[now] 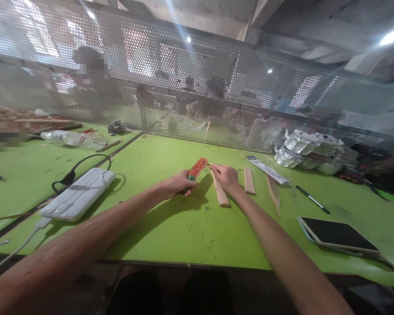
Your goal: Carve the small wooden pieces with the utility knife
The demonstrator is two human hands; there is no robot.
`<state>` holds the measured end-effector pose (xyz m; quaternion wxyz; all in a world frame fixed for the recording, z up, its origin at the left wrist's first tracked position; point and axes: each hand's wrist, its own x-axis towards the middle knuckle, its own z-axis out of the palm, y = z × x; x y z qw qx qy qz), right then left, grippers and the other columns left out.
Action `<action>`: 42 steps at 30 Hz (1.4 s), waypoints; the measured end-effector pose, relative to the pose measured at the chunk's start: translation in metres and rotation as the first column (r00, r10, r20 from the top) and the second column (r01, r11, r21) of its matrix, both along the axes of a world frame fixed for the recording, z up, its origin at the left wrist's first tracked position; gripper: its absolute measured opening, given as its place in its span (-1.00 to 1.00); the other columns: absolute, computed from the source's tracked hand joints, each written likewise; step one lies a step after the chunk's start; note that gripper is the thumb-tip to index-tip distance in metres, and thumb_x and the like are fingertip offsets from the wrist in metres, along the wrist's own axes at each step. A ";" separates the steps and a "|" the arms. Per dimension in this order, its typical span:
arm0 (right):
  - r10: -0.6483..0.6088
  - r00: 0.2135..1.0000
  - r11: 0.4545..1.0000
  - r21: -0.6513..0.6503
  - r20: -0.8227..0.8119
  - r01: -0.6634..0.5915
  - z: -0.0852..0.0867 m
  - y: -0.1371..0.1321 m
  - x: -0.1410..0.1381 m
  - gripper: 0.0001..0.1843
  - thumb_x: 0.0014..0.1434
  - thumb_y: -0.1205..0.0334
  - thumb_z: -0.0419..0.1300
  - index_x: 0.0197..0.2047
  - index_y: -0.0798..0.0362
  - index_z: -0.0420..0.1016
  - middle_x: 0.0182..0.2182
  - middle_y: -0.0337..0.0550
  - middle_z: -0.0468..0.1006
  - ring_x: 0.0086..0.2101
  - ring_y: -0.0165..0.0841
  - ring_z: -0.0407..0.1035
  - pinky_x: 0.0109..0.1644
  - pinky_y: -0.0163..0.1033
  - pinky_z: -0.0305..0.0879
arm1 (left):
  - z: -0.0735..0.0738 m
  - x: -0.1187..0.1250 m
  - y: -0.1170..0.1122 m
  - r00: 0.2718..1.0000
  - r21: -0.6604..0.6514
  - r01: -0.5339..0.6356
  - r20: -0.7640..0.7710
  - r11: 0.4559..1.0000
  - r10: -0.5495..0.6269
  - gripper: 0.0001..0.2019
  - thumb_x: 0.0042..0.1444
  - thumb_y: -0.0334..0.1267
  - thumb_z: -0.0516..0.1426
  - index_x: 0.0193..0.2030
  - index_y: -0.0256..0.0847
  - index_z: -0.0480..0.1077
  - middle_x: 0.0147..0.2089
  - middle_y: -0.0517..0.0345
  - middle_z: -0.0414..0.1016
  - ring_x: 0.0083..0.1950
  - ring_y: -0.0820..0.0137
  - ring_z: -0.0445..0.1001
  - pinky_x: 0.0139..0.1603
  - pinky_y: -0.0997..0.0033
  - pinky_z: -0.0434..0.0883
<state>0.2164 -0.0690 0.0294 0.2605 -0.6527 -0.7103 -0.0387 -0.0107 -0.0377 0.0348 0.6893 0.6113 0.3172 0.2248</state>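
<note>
In the middle of the head view, my left hand (180, 183) is closed round a flat, oblong orange piece (198, 166) with dark markings and a green lower end. It is held tilted above the green table. My right hand (226, 177) is pinched just beside its far end, with a thin brownish tip poking out between the fingers. The rest of that slim thing is hidden by the hand. Under and beside the right hand lies a wooden strip (222, 197). A shorter wooden strip (248, 180) rests to its right.
Left of my arm lies a white power bank (79, 194) with cables. A plastic bottle (74, 138) lies behind it. On the right are a pointed wooden piece (273, 194), a silver packet (267, 169), a pen (312, 199), a dark-screened tablet (341, 234) and foil-like silver objects (302, 151). A perforated screen (170, 83) stands behind.
</note>
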 end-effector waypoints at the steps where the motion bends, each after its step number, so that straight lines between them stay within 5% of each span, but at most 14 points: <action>1: -0.006 1.000 1.000 -0.008 -0.002 0.006 0.000 0.001 0.002 -0.50 0.61 0.01 0.06 0.09 0.14 0.76 -0.13 0.02 0.79 -0.30 -0.31 0.53 -0.28 -0.28 0.26 | -0.002 0.000 -0.001 1.000 -0.002 -0.011 -0.002 1.000 0.011 -0.74 0.08 -0.54 0.27 -0.21 -0.19 0.31 -0.66 0.42 0.34 -0.70 0.57 0.29 -0.69 0.67 0.19; 6: -0.218 0.975 0.975 -0.058 -0.043 0.215 0.007 -0.005 0.030 -0.53 0.55 0.12 0.07 0.01 0.16 0.80 -0.29 0.08 0.78 -0.33 -0.25 0.51 -0.32 -0.26 0.28 | -0.004 -0.001 -0.009 0.993 -0.011 0.119 0.024 0.993 -0.119 -0.59 0.03 -0.58 0.33 -0.02 -0.26 0.35 -0.55 0.38 0.45 -0.64 0.53 0.41 -0.65 0.64 0.32; 10: -0.299 0.943 0.954 -0.048 -0.148 0.295 0.011 -0.007 0.045 -0.55 0.49 0.08 0.10 0.06 0.10 0.79 -0.20 0.03 0.79 -0.30 -0.21 0.52 -0.34 -0.25 0.26 | 0.003 -0.003 -0.004 0.993 0.026 -0.038 0.112 0.999 0.034 -0.63 0.09 -0.59 0.32 -0.06 -0.25 0.32 -0.54 0.41 0.43 -0.67 0.58 0.36 -0.67 0.64 0.35; 18: -0.128 0.890 0.988 -0.139 -0.437 0.073 0.000 0.001 0.028 -0.39 0.45 -0.22 0.14 -0.30 0.13 0.70 -0.54 -0.08 0.53 -0.55 -0.34 0.18 -0.47 -0.22 0.06 | -0.002 -0.014 0.013 0.973 -0.051 -0.058 0.222 0.997 0.068 -0.63 0.22 -0.44 0.39 -0.03 -0.20 0.28 -0.45 0.33 0.49 -0.60 0.57 0.43 -0.57 0.61 0.45; 24: -0.113 0.934 0.993 -0.017 -0.338 0.114 0.005 -0.004 0.033 -0.38 0.43 -0.28 0.11 -0.12 0.12 0.71 -0.49 -0.07 0.57 -0.56 -0.32 0.21 -0.51 -0.24 -0.01 | 0.002 -0.007 0.008 0.936 -0.167 -0.054 0.335 0.984 0.108 -0.84 0.48 -0.24 0.17 0.06 -0.21 0.27 -0.25 -0.01 0.67 -0.28 0.30 0.71 -0.18 0.26 0.69; 28: -0.097 0.893 0.995 -0.034 -0.440 0.091 0.006 -0.007 0.028 -0.34 0.41 -0.32 0.13 -0.04 0.13 0.72 -0.42 -0.05 0.60 -0.55 -0.34 0.22 -0.51 -0.26 0.03 | 0.007 -0.005 0.005 0.932 -0.248 -0.137 0.295 0.959 0.209 -0.86 0.50 -0.36 0.00 -0.05 -0.28 0.38 -0.12 -0.15 0.69 -0.18 0.29 0.71 -0.17 0.26 0.68; 33: -0.074 0.781 0.996 -0.083 -0.620 0.029 0.010 -0.011 0.019 -0.35 0.35 -0.37 0.18 -0.05 0.08 0.71 -0.54 -0.24 0.41 -0.61 -0.40 0.08 -0.55 -0.28 -0.02 | -0.002 -0.005 0.014 0.904 -0.136 -0.224 0.340 0.965 0.258 -0.93 0.36 -0.44 0.22 -0.07 -0.33 0.55 -0.03 -0.07 0.69 -0.14 0.40 0.65 -0.14 0.40 0.62; 38: 0.004 0.637 0.959 -0.177 -0.771 -0.221 0.019 -0.017 0.005 -0.35 0.28 -0.52 0.19 -0.15 -0.07 0.62 -0.61 -0.41 0.17 -0.64 -0.43 -0.03 -0.60 -0.27 -0.04 | -0.002 -0.006 0.016 0.854 -0.054 -0.333 0.407 0.941 0.325 -0.82 0.25 -0.41 0.36 -0.01 -0.27 0.59 -0.02 -0.01 0.71 -0.10 0.40 0.66 -0.01 0.36 0.61; 42: 0.000 0.574 0.903 -0.246 -0.819 -0.351 0.020 -0.024 -0.005 -0.40 0.23 -0.52 0.26 -0.19 -0.11 0.49 -0.62 -0.46 0.14 -0.64 -0.45 -0.07 -0.58 -0.27 -0.07 | 0.004 -0.007 0.008 0.852 0.093 -0.447 0.346 0.890 0.392 -0.80 0.15 -0.35 0.44 -0.12 -0.31 0.60 -0.17 0.03 0.71 -0.31 0.47 0.56 -0.24 0.43 0.56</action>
